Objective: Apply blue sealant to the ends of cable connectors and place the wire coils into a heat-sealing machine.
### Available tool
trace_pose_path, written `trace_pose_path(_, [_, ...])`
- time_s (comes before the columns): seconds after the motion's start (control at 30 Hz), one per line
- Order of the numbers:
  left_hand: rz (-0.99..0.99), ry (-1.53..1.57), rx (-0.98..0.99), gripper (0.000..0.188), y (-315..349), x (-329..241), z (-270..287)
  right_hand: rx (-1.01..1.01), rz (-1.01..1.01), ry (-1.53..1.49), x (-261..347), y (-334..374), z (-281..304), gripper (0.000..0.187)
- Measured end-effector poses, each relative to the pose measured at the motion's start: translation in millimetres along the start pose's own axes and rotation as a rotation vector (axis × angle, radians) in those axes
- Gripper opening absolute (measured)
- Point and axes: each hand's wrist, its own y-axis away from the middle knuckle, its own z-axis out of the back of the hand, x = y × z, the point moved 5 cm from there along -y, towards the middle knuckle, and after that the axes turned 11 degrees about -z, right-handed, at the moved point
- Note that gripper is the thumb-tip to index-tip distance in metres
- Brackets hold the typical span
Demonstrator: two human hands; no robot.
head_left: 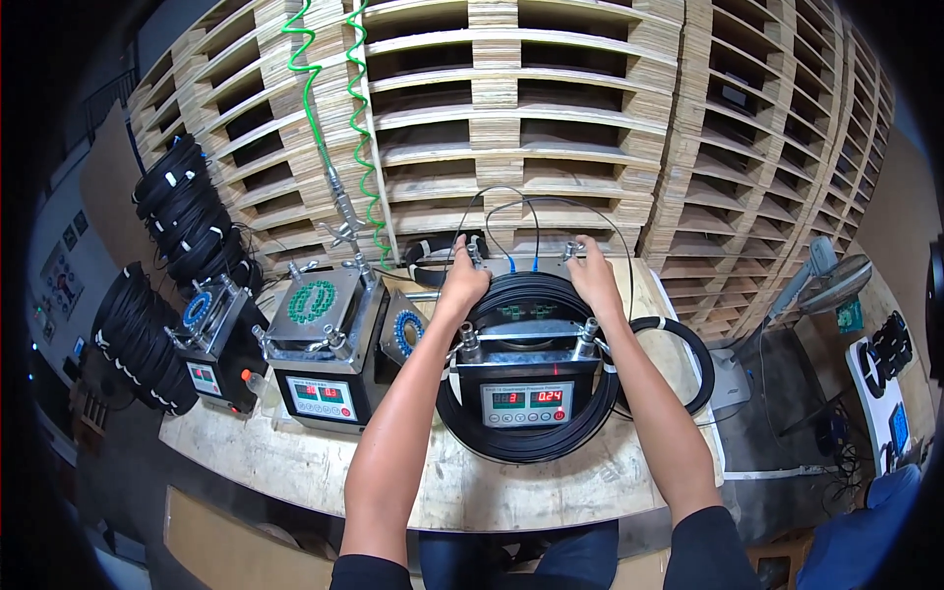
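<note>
A polishing machine (472, 372) with a red-lit digital panel stands on the bench in front of me. A coil of black cable (531, 444) is draped around it, passing below its panel and over its top. Two blue connectors (512, 264) stand at the rear of the machine's top, with thin black cable looping up from them. My left hand (466, 279) is closed around the rear left metal clamp (475, 255). At the rear right clamp (570, 251), my right hand (596, 279) has its fingers curled round the post. Some fingertips are hidden.
Two similar machines (313, 356) stand to the left, beside an orange-capped bottle (252, 382). Bundled black cables (187, 221) are piled beyond. Green spiral hoses (313, 98) hang before stacked wooden pallets (497, 98). Another cable coil (700, 364) and a fan (836, 285) are right; a person's blue sleeve (851, 541) shows.
</note>
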Motion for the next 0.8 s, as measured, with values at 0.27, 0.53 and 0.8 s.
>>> trace_pose_path(0.27, [-0.056, -0.003, -0.014, 0.082, 5.8, -10.8, 2.9, 0.014, -0.078, 0.117, -5.2, -1.0, -0.5, 0.054])
trace_pose_path(0.53, [-0.068, -0.103, -0.045, 0.076, 3.4, -12.4, 7.4, -0.055, 0.095, -0.061, 2.4, 0.1, 2.7, 0.048])
trace_pose_path(0.8, [-0.032, -0.072, -0.041, 0.079, 1.7, -2.3, 7.9, 0.014, -0.063, 0.03, 0.3, 2.1, -0.5, 0.052])
